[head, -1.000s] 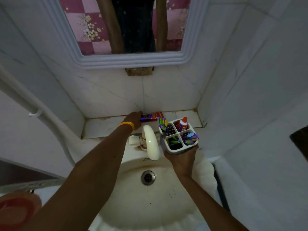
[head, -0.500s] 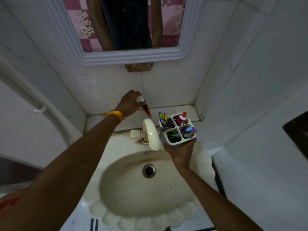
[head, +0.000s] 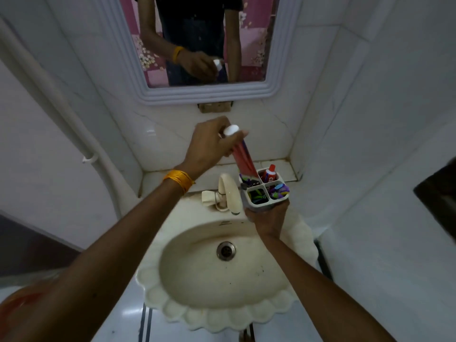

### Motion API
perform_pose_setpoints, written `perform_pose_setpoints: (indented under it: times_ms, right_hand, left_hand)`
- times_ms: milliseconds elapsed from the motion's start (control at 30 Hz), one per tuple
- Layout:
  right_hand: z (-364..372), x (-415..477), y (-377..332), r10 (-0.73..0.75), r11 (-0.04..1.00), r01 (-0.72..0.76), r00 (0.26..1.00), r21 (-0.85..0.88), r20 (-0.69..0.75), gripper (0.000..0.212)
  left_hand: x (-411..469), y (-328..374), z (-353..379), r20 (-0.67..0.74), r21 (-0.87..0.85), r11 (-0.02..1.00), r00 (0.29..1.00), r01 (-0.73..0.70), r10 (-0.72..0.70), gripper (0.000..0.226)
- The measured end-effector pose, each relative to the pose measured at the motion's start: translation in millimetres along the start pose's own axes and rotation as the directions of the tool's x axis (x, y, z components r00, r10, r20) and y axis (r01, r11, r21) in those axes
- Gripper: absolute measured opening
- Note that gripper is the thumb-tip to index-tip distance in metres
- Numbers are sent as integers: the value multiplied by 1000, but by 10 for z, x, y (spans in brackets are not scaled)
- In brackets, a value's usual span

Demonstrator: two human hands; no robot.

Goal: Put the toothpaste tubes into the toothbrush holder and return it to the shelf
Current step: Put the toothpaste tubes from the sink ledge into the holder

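Observation:
My right hand (head: 267, 218) grips the white four-part toothbrush holder (head: 264, 203) from below, above the sink's back rim. A red-capped toothpaste tube (head: 270, 174) stands in its far right compartment, and coloured toothbrushes fill the others. My left hand (head: 209, 143) holds a red and purple toothpaste tube (head: 244, 159) by its white cap end. The tube hangs cap up, its flat end over the far left compartment and touching or just inside it. The tiled shelf (head: 158, 180) runs behind the sink.
A cream tap (head: 229, 191) curves over the scalloped sink (head: 217, 267), just left of the holder. A framed mirror (head: 204, 45) hangs above the shelf. White tiled walls close in on both sides. A white pipe (head: 61, 114) runs down the left wall.
My left hand lifted the toothpaste tube off the shelf, turned it cap up and carried it right, over the holder. The holder in my right hand stayed roughly in place.

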State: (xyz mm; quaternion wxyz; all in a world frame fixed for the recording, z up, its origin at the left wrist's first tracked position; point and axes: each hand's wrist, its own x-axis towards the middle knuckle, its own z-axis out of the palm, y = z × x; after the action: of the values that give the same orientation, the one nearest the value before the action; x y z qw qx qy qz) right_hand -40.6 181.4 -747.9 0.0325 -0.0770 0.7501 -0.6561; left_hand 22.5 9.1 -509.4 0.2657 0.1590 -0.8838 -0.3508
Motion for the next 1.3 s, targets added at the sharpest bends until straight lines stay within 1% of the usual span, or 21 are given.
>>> perform_pose_setpoints:
  times_ms: [100, 167, 233, 367, 467, 567, 700, 767, 833, 1000, 1133, 1233, 1300]
  right_hand:
    - [2, -20, -67, -64, 997, 64, 998, -35, -3, 115]
    - [7, 14, -85, -80, 995, 80, 997, -52, -4, 111]
    - [18, 41, -83, -85, 994, 85, 996, -71, -6, 110]
    - [-2, 34, 6, -41, 996, 38, 998, -83, -40, 116]
    - [43, 34, 28, -26, 996, 21, 998, -89, -50, 124]
    - [80, 25, 38, -20, 995, 15, 999, -98, -49, 125]
    - [74, 75, 64, -51, 989, 47, 998, -141, -25, 119]
    - [71, 109, 97, -53, 988, 51, 998, -144, -14, 117]
    - [65, 107, 124, -42, 989, 38, 999, -142, -25, 120]
    - [50, 32, 101, -46, 993, 40, 997, -112, -58, 125]
    - [49, 54, 107, -26, 989, 18, 998, -149, -50, 126]
    - [71, 93, 16, -59, 976, 49, 997, -211, -43, 124]
    - [95, 68, -76, -81, 970, 64, 995, -232, -62, 124]
  left_hand:
    - [-133, 116, 267, 67, 123, 992, 998, 8, -17, 50]
    - [-191, 167, 442, 88, 226, 974, 996, 6, -26, 49]
    - [-246, 207, 572, 91, 285, 959, 995, 13, -41, 45]
    - [-229, 298, 692, 101, 324, 946, 994, 12, -47, 45]
    - [-180, 276, 634, 68, 331, 943, 996, 33, -59, 44]
    - [-210, 246, 645, 70, 351, 935, 994, 52, -81, 42]
    - [-281, 165, 742, 120, 407, 912, 988, 41, -97, 46]
    - [-297, 139, 768, 175, 442, 896, 977, 34, -123, 49]
    - [-305, 140, 791, 234, 468, 883, 960, 27, -153, 49]
    - [-259, 222, 846, 271, 516, 857, 946, 15, -180, 48]
    - [-235, 242, 834, 264, 558, 830, 945, 14, -194, 44]
    - [-217, 249, 798, 231, 609, 793, 957, -3, -174, 42]
    - [-212, 240, 797, 232, 626, 779, 954, 1, -188, 45]
